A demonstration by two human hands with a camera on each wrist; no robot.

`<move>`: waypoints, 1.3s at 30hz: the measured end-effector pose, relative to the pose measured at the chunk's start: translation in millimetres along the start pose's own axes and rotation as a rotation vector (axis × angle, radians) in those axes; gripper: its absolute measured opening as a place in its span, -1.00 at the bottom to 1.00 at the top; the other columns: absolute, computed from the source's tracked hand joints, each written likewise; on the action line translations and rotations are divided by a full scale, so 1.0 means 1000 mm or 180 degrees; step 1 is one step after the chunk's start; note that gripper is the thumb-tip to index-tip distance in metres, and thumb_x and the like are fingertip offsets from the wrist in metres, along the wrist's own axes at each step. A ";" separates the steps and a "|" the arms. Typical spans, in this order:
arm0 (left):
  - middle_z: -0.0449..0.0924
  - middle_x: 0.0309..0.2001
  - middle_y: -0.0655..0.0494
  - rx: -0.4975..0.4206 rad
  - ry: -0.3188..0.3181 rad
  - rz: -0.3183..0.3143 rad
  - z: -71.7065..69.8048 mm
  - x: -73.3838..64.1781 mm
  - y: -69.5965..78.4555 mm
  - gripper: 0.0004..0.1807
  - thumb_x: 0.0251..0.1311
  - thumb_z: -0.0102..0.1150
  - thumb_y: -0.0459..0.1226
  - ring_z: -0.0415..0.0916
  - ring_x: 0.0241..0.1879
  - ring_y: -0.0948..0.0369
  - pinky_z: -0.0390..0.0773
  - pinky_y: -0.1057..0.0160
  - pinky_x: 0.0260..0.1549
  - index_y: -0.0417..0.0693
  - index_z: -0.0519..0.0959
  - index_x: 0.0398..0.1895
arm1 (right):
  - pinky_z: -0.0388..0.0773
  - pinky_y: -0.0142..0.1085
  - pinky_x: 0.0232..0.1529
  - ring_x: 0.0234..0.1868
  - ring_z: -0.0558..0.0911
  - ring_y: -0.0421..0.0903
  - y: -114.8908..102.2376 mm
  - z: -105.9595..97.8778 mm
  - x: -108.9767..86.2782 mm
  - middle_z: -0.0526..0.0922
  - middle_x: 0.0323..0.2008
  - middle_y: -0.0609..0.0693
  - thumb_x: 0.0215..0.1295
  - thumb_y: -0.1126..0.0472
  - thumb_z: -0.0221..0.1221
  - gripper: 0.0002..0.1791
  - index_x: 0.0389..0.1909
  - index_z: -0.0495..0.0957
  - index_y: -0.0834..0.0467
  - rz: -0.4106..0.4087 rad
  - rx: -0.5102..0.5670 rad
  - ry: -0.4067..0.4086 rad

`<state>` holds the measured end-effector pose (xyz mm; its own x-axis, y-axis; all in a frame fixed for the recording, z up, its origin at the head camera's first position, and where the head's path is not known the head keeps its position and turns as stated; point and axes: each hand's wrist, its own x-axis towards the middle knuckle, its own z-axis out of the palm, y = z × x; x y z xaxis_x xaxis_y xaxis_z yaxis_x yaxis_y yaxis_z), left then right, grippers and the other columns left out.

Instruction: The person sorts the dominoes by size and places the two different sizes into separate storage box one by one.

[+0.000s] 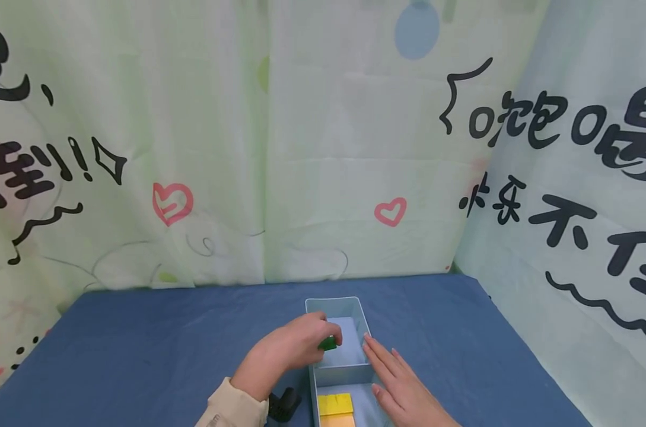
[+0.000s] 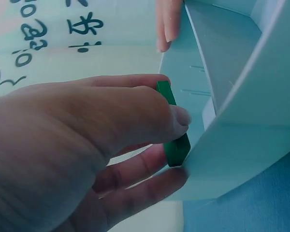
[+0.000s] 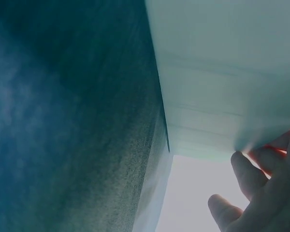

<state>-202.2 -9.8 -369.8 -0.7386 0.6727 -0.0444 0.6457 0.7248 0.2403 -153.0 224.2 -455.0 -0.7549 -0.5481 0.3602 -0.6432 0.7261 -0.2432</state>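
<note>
My left hand (image 1: 301,341) pinches a small green block (image 2: 177,153) between thumb and fingers, over the far compartment of a light blue divided box (image 1: 340,372). In the left wrist view the thumb lies across the block's near face, hiding its middle. My right hand (image 1: 403,385) is spread with fingers straight, its fingertips at the right rim of the box. The right wrist view shows these fingers against the outer side wall (image 3: 208,82). A yellow block (image 1: 336,404) and a light orange block (image 1: 337,420) lie side by side in the near compartment.
The box stands on a table with a blue cloth (image 1: 168,350). Pale printed curtains (image 1: 323,148) with hearts and black lettering hang behind and at the sides. A black device (image 1: 284,405) shows beside the left wrist.
</note>
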 end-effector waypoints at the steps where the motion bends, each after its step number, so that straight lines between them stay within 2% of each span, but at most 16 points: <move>1: 0.43 -0.31 0.27 0.0050 0.0005 0.0004 0.000 0.002 0.001 -0.65 0.02 0.17 -0.42 0.31 -0.44 0.39 0.40 0.47 -0.43 0.25 0.55 -0.19 | -0.34 -0.58 0.22 0.33 0.12 -0.22 0.000 0.000 0.000 0.10 0.36 -0.01 0.29 0.16 0.00 -0.37 0.35 0.04 0.11 0.0013 0.0005 0.0029; 7: 0.45 -0.30 0.27 0.0381 -0.0123 -0.0145 0.001 0.013 0.012 -0.67 0.00 0.24 -0.36 0.34 -0.46 0.35 0.43 0.40 -0.44 0.30 0.55 -0.23 | -0.18 -0.39 0.17 0.31 0.17 -0.20 0.000 0.001 -0.001 0.12 0.36 -0.06 0.25 0.16 0.04 -0.32 0.36 0.01 0.01 0.0084 -0.0083 0.0127; 10: 0.46 -0.29 0.29 0.0525 -0.0233 -0.0270 0.003 0.018 0.018 -0.69 -0.01 0.27 -0.31 0.41 -0.40 0.33 0.49 0.22 -0.23 0.35 0.55 -0.26 | -0.19 -0.40 0.17 0.31 0.17 -0.21 0.000 -0.001 -0.002 0.12 0.36 -0.06 0.24 0.17 0.04 -0.32 0.36 0.01 0.00 0.0090 -0.0079 0.0138; 13: 0.47 -0.31 0.33 0.0674 -0.0306 -0.0299 0.005 0.023 0.023 -0.70 -0.02 0.28 -0.29 0.45 -0.30 0.32 0.40 -0.04 -0.01 0.39 0.55 -0.30 | -0.21 -0.42 0.17 0.31 0.16 -0.21 0.000 -0.002 -0.002 0.12 0.35 -0.05 0.25 0.16 0.04 -0.32 0.37 0.01 -0.01 0.0098 -0.0085 0.0133; 14: 0.48 -0.32 0.34 0.0721 -0.0327 -0.0289 0.006 0.024 0.025 -0.71 -0.02 0.29 -0.28 0.46 -0.28 0.33 0.39 -0.05 0.00 0.39 0.55 -0.30 | -0.20 -0.41 0.17 0.31 0.17 -0.20 0.000 -0.002 -0.001 0.12 0.35 -0.05 0.25 0.16 0.03 -0.32 0.37 0.01 -0.01 0.0100 -0.0066 0.0120; 18: 0.50 -0.31 0.37 0.0880 -0.0401 -0.0154 0.010 0.030 0.028 -0.71 -0.03 0.29 -0.28 0.43 -0.31 0.37 0.50 0.27 -0.20 0.36 0.57 -0.28 | -0.08 -0.31 0.17 0.31 0.19 -0.21 -0.002 -0.003 0.000 0.12 0.36 -0.06 0.28 0.13 0.01 -0.34 0.37 0.00 -0.03 0.0160 -0.0082 0.0052; 21: 0.53 -0.29 0.39 0.0887 -0.0472 -0.0053 0.013 0.035 0.026 -0.70 -0.02 0.27 -0.32 0.43 -0.34 0.40 0.48 0.43 -0.38 0.32 0.59 -0.26 | 0.14 -0.13 0.18 0.30 0.20 -0.20 -0.002 -0.004 0.000 0.12 0.36 -0.07 0.29 0.11 0.00 -0.35 0.37 0.00 -0.03 0.0180 -0.0067 -0.0002; 25: 0.55 -0.34 0.40 0.0948 -0.0587 -0.0086 0.018 0.039 0.021 -0.71 -0.01 0.25 -0.35 0.42 -0.42 0.41 0.47 0.45 -0.38 0.30 0.60 -0.29 | 0.29 0.07 0.10 0.31 0.19 -0.17 -0.002 -0.004 0.001 0.11 0.36 -0.06 0.30 0.09 -0.02 -0.36 0.37 0.00 -0.02 0.0178 -0.0028 -0.0050; 29: 0.53 -0.44 0.37 0.1063 -0.0648 -0.0266 0.024 0.040 0.018 -0.78 0.01 0.24 -0.33 0.38 -0.52 0.36 0.46 0.40 -0.43 0.28 0.58 -0.37 | 0.28 0.08 0.11 0.31 0.19 -0.17 -0.003 -0.004 0.001 0.10 0.36 -0.07 0.31 0.08 -0.04 -0.37 0.37 -0.01 -0.03 0.0211 0.0002 -0.0079; 31: 0.52 -0.47 0.35 0.1116 -0.0613 -0.0332 0.026 0.041 0.017 -0.80 0.01 0.25 -0.31 0.38 -0.54 0.34 0.46 0.38 -0.45 0.28 0.58 -0.40 | 0.28 0.08 0.11 0.31 0.19 -0.17 -0.003 -0.005 0.001 0.09 0.36 -0.08 0.32 0.07 -0.04 -0.37 0.37 -0.02 -0.04 0.0242 0.0014 -0.0093; 36: 0.53 -0.49 0.36 0.1215 -0.0581 -0.0411 0.030 0.041 0.014 -0.83 0.00 0.27 -0.28 0.39 -0.55 0.34 0.48 0.36 -0.45 0.29 0.59 -0.45 | 0.28 0.10 0.09 0.31 0.20 -0.16 -0.004 -0.004 0.002 0.09 0.36 -0.04 0.32 0.10 -0.04 -0.39 0.36 0.03 0.05 0.0217 0.0103 -0.0105; 39: 0.55 -0.47 0.36 0.1203 -0.0659 -0.0426 0.031 0.041 0.014 -0.82 0.02 0.25 -0.29 0.38 -0.55 0.34 0.48 0.36 -0.45 0.31 0.59 -0.46 | 0.29 0.11 0.07 0.31 0.20 -0.15 -0.005 -0.004 0.002 0.10 0.36 -0.02 0.31 0.13 -0.03 -0.40 0.34 0.07 0.12 0.0180 0.0135 -0.0089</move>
<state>-217.3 32.5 -398.0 -0.7909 0.5571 -0.2533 0.6010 0.7850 -0.1502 -151.3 220.9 -449.7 -0.7932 -0.5184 0.3196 -0.6037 0.7383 -0.3007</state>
